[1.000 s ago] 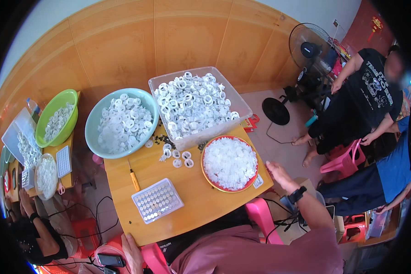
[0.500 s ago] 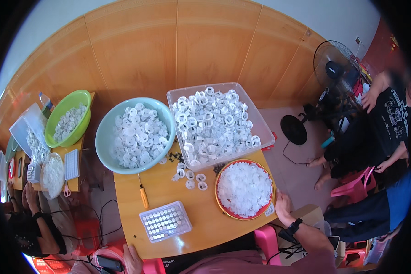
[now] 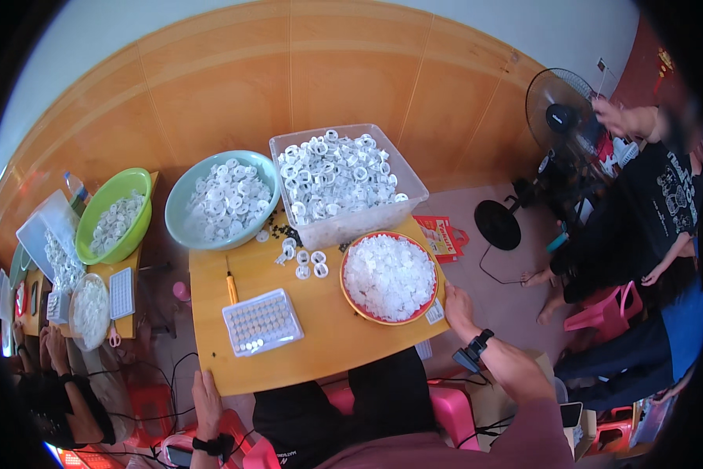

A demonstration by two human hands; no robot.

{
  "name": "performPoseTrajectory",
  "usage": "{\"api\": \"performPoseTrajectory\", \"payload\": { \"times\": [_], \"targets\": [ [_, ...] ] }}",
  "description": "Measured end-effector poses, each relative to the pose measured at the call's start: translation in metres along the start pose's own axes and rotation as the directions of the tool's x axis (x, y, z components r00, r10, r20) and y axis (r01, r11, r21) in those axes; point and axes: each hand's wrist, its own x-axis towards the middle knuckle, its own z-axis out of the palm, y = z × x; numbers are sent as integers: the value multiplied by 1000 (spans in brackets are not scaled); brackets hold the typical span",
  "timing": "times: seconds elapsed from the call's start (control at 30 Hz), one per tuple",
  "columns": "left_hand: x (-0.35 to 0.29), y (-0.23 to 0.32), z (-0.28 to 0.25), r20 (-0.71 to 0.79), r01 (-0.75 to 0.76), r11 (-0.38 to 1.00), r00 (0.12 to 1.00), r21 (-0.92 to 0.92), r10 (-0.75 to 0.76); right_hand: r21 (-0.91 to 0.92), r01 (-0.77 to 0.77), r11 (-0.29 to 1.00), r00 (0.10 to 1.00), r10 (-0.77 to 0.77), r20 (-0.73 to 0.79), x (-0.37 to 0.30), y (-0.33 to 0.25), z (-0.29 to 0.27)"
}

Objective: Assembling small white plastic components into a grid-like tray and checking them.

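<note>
The yellow wooden table (image 3: 328, 356) stands in front of me. My left hand (image 3: 208, 399) is closed on its near left corner, the fingers partly hidden by the edge. At the right edge my right hand (image 3: 459, 309) grips the tabletop, beside a round red-rimmed tray (image 3: 347, 293) heaped with small clear-white pieces. Nearer my left hand lies a clear plastic box (image 3: 290, 338) with rows of small round silvery pieces. A screwdriver (image 3: 232, 290) with an orange handle lies behind that box. Several loose white ring-shaped parts (image 3: 303, 271) rest near the middle.
At the table's back stand a pale blue basin (image 3: 176, 223) and a clear tub (image 3: 351, 229), both full of white parts. A red package (image 3: 442, 239) lies beyond the right edge. A fan (image 3: 559, 117) and people are at right; another person (image 3: 70, 399) sits at left.
The table with its containers has shifted away from me and slightly left. Both hands have moved forward with its edge. My legs and the red package now show more.
</note>
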Motion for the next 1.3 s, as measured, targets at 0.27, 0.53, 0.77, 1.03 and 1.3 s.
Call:
{"api": "performPoseTrajectory", "payload": {
  "times": [0.27,0.53,0.77,1.03,1.3],
  "targets": [
    [2,-19,6,-77,-72,997,994,2,72,-68,-10,998,999,7,-44,-4,-11,-1],
    [21,-45,13,-73,-92,995,993,23,93,-47,49,998,989,-55,-139,3,13,31],
    [38,-57,21,-40,-152,988,988,-42,150,-73,154,985,964,-166,-206,8,7,32],
    [45,-72,23,9,-102,994,995,32,101,-68,-42,997,993,34,-110,0,-16,14],
    [48,-86,30,-61,-231,972,971,34,233,-119,-43,992,995,32,-89,9,-16,19]
  ]
}}
